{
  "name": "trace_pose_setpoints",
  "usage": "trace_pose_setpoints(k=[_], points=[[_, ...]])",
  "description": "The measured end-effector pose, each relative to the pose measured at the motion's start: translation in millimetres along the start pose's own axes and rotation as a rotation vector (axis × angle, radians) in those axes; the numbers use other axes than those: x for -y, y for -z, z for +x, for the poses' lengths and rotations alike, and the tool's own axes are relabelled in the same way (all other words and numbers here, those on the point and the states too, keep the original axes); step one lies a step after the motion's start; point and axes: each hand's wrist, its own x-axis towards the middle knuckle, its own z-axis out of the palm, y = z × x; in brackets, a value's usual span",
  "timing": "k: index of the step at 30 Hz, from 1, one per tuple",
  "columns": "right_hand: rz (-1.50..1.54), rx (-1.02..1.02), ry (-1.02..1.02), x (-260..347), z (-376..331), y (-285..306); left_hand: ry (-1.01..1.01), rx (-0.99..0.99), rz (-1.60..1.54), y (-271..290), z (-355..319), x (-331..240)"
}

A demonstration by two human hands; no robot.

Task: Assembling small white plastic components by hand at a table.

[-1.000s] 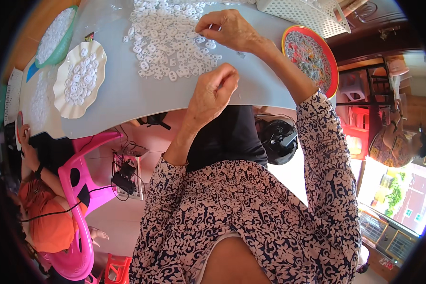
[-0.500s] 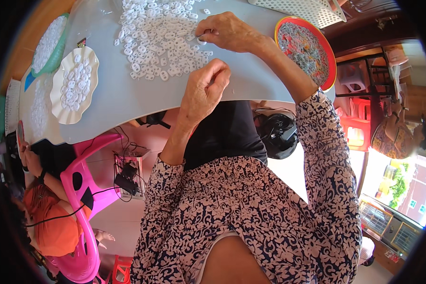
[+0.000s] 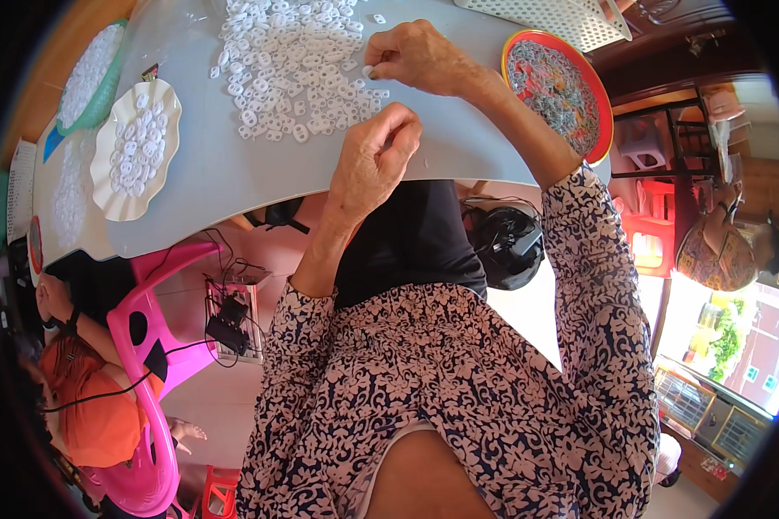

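Small white oval plastic pieces with holes lie in a wide pile (image 3: 294,73) on the grey table (image 3: 234,186). At the right edge of this pile, my right hand (image 3: 420,60) pinches one small white plastic piece (image 3: 368,72) between thumb and fingertips. Nearer to me, just above the table's front edge, my left hand (image 3: 374,160) is closed with its fingers curled in. Whatever it may hold is hidden by the fingers.
A scalloped cream dish (image 3: 104,186) of white pieces and a green bowl (image 3: 112,95) stand left. At right is a red-rimmed bowl (image 3: 608,130) of small grey pieces, near a white perforated basket (image 3: 571,22). Someone in orange (image 3: 104,415) sits on a pink chair (image 3: 169,467).
The white piece in my right fingertips has tipped up and sits slightly higher, off the tabletop. My left hand has hardly moved.
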Motion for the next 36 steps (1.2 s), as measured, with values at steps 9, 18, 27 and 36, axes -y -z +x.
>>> trace_pose_setpoints(k=[9, 18, 27, 36], points=[[0.296, -0.063, -0.267, 6, -8, 4, -0.021, -0.005, 0.030, 3, 2, 9], [-0.073, -0.088, -0.075, -2, -8, -12, 0.004, 0.014, 0.083, 7, 2, 13], [-0.176, -0.063, -0.017, 5, 3, -17, -0.015, 0.018, 0.068, 8, 1, 13], [0.014, -0.055, -0.097, 5, -10, -3, 0.013, 0.013, 0.048, 9, 1, 14]])
